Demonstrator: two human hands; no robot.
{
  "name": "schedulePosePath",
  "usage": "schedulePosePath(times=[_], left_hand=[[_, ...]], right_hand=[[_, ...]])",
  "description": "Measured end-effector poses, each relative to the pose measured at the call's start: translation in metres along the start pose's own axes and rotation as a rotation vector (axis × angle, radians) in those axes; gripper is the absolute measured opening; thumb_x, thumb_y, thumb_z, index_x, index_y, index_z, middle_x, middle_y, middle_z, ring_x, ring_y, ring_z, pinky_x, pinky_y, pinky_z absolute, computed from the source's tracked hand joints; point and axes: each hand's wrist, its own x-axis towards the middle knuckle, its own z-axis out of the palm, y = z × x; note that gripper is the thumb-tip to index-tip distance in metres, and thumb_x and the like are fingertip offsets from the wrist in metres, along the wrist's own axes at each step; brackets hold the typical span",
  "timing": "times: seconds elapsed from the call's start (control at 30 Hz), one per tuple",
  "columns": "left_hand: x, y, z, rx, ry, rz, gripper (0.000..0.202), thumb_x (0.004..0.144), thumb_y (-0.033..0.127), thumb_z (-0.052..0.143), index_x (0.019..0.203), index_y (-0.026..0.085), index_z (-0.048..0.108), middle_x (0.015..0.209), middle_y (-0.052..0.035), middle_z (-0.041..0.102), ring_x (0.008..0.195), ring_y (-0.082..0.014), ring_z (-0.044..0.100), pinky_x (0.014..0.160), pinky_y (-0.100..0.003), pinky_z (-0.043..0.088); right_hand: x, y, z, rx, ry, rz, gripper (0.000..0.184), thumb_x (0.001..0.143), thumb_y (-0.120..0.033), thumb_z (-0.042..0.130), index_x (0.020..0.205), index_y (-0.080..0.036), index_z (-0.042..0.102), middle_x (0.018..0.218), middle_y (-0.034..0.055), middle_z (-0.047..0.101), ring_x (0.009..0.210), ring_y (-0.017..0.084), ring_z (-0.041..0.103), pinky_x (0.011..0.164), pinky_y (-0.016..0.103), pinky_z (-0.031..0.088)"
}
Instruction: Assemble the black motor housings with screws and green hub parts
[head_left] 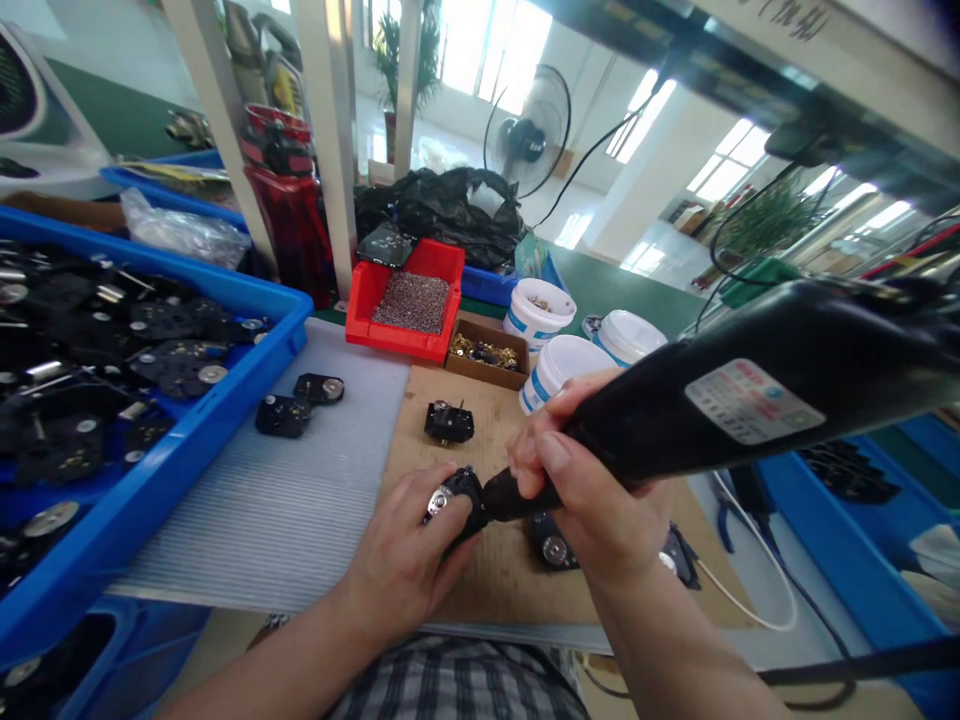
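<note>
My left hand (405,560) grips a round black plate part with a silver disc (454,500) on its face. My right hand (592,480) is shut around a black electric screwdriver (750,390), and its narrow nose meets the part. Two similar black parts (300,405) lie on a ribbed grey plastic sheet (255,500). Another black part (448,422) stands on the brown board (480,570), and one more (553,545) lies half hidden under my right wrist.
A blue tray (225,440) of black parts fills the left side. Further back stand a red bin (360,310) of granules, a small box (487,355) of brass pieces, and white tubs (559,370). A blue tray (847,530) sits at right, with a white cable (757,580) nearby.
</note>
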Motion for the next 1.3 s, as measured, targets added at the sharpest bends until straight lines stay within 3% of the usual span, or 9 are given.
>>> schedulePosePath(times=[0.23,0.37,0.47,0.6,0.7,0.8,0.97,1.17,1.3], left_hand=[[0.001,0.000,0.000,-0.014,-0.038,-0.026,0.025,0.090,0.018,0.056,0.115,0.015,0.055,0.131,-0.0181,0.048,0.112,-0.0317,0.050,0.094,-0.047,0.049],[0.002,0.003,-0.003,0.018,-0.042,-0.039,0.022,0.091,0.017,0.054,0.113,0.016,0.054,0.130,-0.0178,0.048,0.114,-0.0315,0.050,0.094,-0.048,0.049],[0.002,0.007,-0.010,0.055,-0.077,-0.049,0.024,0.091,0.021,0.056,0.114,0.017,0.052,0.131,-0.0187,0.047,0.115,-0.0327,0.050,0.093,-0.049,0.049],[0.007,0.011,-0.027,-0.011,-0.170,-0.099,0.040,0.090,0.033,0.059,0.127,0.023,0.045,0.141,-0.0161,0.043,0.126,-0.0330,0.045,0.099,-0.052,0.045],[0.020,0.014,-0.042,-0.107,-0.215,-0.176,0.032,0.093,0.027,0.053,0.125,0.029,0.045,0.141,-0.0100,0.048,0.131,-0.0271,0.044,0.104,-0.050,0.041],[0.037,0.016,-0.055,-0.023,-0.268,-0.156,0.023,0.094,0.019,0.050,0.115,0.028,0.053,0.132,-0.0069,0.058,0.125,-0.0246,0.051,0.101,-0.048,0.043],[0.060,0.018,-0.066,0.187,-0.304,-0.041,0.021,0.091,0.014,0.046,0.100,0.021,0.063,0.117,-0.0103,0.067,0.113,-0.0272,0.058,0.095,-0.051,0.046],[0.076,0.026,-0.067,0.354,-0.368,0.055,0.023,0.089,0.011,0.050,0.091,0.020,0.071,0.112,-0.0109,0.072,0.107,-0.0323,0.062,0.088,-0.057,0.048],[0.082,0.034,-0.062,0.352,-0.435,0.055,0.016,0.086,0.014,0.060,0.088,0.022,0.073,0.111,-0.0077,0.075,0.111,-0.0339,0.062,0.090,-0.057,0.047]], right_hand=[[-0.003,0.003,0.000,0.035,-0.037,-0.004,0.027,0.077,-0.005,0.068,0.093,-0.025,0.061,0.070,-0.0063,0.058,0.052,0.009,0.053,0.055,0.026,0.045],[-0.001,0.007,-0.005,0.070,0.005,0.016,0.022,0.077,-0.010,0.070,0.092,-0.024,0.062,0.067,-0.0068,0.059,0.051,0.008,0.054,0.055,0.025,0.047],[0.003,0.001,-0.016,0.180,0.121,0.038,0.018,0.079,-0.019,0.070,0.095,-0.023,0.062,0.061,-0.0079,0.057,0.047,0.008,0.053,0.051,0.022,0.046],[0.006,-0.021,-0.035,0.262,0.374,-0.082,0.017,0.077,-0.026,0.069,0.091,-0.018,0.064,0.058,-0.0069,0.057,0.044,0.007,0.051,0.050,0.022,0.048],[0.005,-0.034,-0.049,0.253,0.449,-0.109,0.018,0.074,-0.025,0.071,0.088,-0.016,0.064,0.057,-0.0062,0.058,0.043,0.007,0.050,0.048,0.022,0.047],[0.000,-0.036,-0.056,0.270,0.467,-0.082,0.019,0.075,-0.025,0.072,0.090,-0.016,0.064,0.058,-0.0063,0.058,0.044,0.007,0.052,0.049,0.022,0.048],[-0.012,-0.029,-0.060,0.304,0.400,-0.048,0.020,0.080,-0.027,0.072,0.097,-0.019,0.066,0.063,-0.0059,0.060,0.048,0.008,0.055,0.052,0.023,0.049],[-0.018,-0.026,-0.066,0.323,0.360,-0.022,0.019,0.083,-0.028,0.071,0.100,-0.022,0.065,0.064,-0.0066,0.058,0.049,0.007,0.055,0.054,0.022,0.048],[-0.020,-0.025,-0.066,0.330,0.344,-0.012,0.019,0.084,-0.028,0.071,0.102,-0.023,0.065,0.064,-0.0065,0.059,0.050,0.007,0.055,0.054,0.022,0.049]])
